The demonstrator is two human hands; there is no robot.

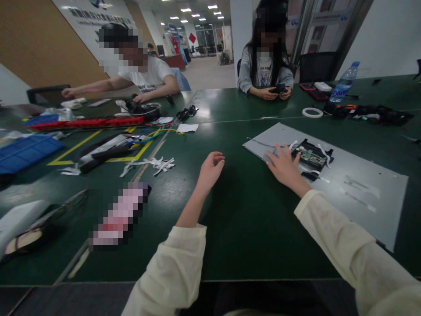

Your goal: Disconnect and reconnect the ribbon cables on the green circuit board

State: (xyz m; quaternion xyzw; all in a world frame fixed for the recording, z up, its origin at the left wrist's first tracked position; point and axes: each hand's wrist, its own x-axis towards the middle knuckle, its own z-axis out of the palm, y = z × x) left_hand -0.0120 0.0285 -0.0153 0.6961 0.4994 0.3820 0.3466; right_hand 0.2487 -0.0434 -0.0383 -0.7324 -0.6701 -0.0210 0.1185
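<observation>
Two bare hands over a green desk [256, 245], neither gripping anything. Left hand [211, 173]: fingers loosely curled, gap between thumb and fingertips, nothing in it, above bare desk. Right hand [285, 166]: fingers spread wide at the left side of a circuit board [311, 156]; cannot tell whether the fingertips press down or hover. Board lies on a grey flat panel [362, 197], to the person's right on the desk, set at a slant.

Risks, as judged: a thin cable [258, 142] runs from the panel's left corner toward the right hand; a sideways sweep of those fingers could snag it and tug at whatever it joins. White strips [324, 153] lie at the board's edge, some ends apparently loose; a brushing finger might lift them. Board looks exposed, so pressing on its components could do damage. If it is not fixed, a push could slide it; fixing not visible from here.

Containers: clear plastic bottle [345, 83], blue cap on, upright beyond the panel and well apart from it; how full, cannot tell. Capped, it seems a small spill risk, even if knocked. Blue plastic bin [29, 151] at the left edge; its contents too blurred to name.
</observation>
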